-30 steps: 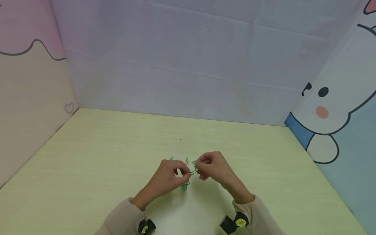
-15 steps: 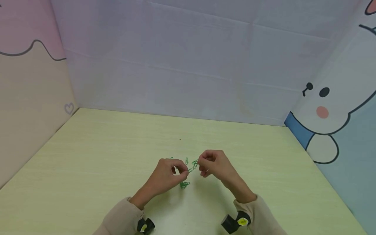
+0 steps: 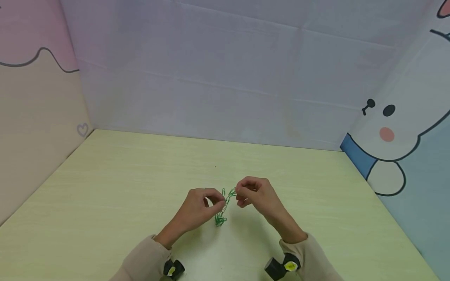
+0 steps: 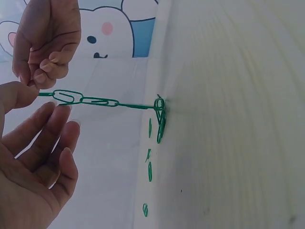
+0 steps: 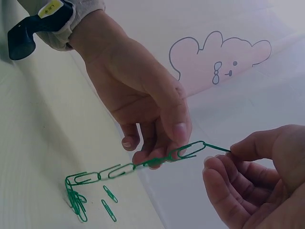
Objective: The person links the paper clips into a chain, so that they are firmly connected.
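A chain of linked green paper clips (image 5: 122,171) runs slantwise between my hands in the right wrist view. Its lower end reaches a small heap of green paper clips (image 3: 220,221) on the table. My right hand (image 3: 258,197) pinches the end paper clip (image 5: 217,147) between thumb and finger. Further along, my left hand (image 3: 202,207) holds the chain with thumb and fingertips, partly covering the links there. In the left wrist view several chain links (image 4: 99,101) stretch from the fingers to the heap.
Loose green paper clips lie on the pale table (image 3: 123,187), one paper clip (image 3: 223,192) just behind the hands. A plain cloth wall (image 3: 218,78) closes off the back; printed panels stand at both sides. Each sleeve carries a black wrist camera (image 3: 275,268).
My right hand has risen slightly, and my left hand has shifted a little left and up. The chain, earlier short between the hands, now also shows running down to the heap.
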`<action>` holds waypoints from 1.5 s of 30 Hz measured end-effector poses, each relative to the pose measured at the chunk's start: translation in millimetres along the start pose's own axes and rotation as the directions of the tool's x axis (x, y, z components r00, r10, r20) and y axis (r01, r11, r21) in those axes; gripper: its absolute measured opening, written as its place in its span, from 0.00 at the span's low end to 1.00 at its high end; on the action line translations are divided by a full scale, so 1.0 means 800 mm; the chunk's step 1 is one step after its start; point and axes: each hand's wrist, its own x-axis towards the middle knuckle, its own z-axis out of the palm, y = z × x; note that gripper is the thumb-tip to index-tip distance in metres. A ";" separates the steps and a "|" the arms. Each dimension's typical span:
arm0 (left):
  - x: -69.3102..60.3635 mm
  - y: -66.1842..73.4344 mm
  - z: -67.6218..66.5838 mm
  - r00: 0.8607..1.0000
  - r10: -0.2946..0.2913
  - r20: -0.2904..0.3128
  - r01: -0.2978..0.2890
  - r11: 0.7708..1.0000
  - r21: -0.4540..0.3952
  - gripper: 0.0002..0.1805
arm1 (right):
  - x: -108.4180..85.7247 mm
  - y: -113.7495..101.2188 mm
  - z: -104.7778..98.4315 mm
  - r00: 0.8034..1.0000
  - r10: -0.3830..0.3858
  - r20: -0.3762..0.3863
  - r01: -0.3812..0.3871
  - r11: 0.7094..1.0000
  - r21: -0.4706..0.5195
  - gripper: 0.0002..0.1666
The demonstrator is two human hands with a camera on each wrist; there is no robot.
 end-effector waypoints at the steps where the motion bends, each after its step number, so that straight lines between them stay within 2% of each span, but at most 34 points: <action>1: 0.000 0.000 0.000 1.000 -0.005 -0.004 0.005 1.000 -0.002 0.04 | 0.000 0.000 0.000 1.000 -0.002 0.003 0.002 1.000 0.002 0.12; 8: 0.003 0.002 0.002 0.999 -0.008 -0.040 0.007 0.999 -0.035 0.06 | -0.001 0.000 0.002 1.000 -0.009 0.021 0.009 1.000 0.001 0.12; 15: 0.003 0.003 0.002 0.999 -0.006 -0.046 0.001 0.995 -0.098 0.09 | -0.001 0.001 0.004 0.998 -0.029 0.053 0.028 1.000 0.008 0.12; 22: 0.004 0.006 -0.001 0.997 -0.033 -0.067 0.023 0.989 -0.143 0.07 | 0.000 0.000 0.006 0.997 -0.039 0.073 0.039 0.999 0.000 0.13; 29: 0.003 0.003 -0.004 0.997 -0.033 -0.067 0.020 0.983 -0.181 0.07 | 0.000 0.000 0.007 0.995 -0.039 0.097 0.040 0.999 -0.005 0.13; 35: 0.002 0.002 -0.003 0.996 -0.034 -0.086 0.017 0.982 -0.187 0.06 | 0.002 0.006 0.002 0.994 -0.022 0.106 0.029 0.998 -0.063 0.15; 45: 0.003 0.001 -0.002 0.994 -0.050 -0.100 0.033 0.986 -0.165 0.06 | 0.009 0.014 -0.012 0.997 0.002 0.075 0.010 0.988 -0.153 0.14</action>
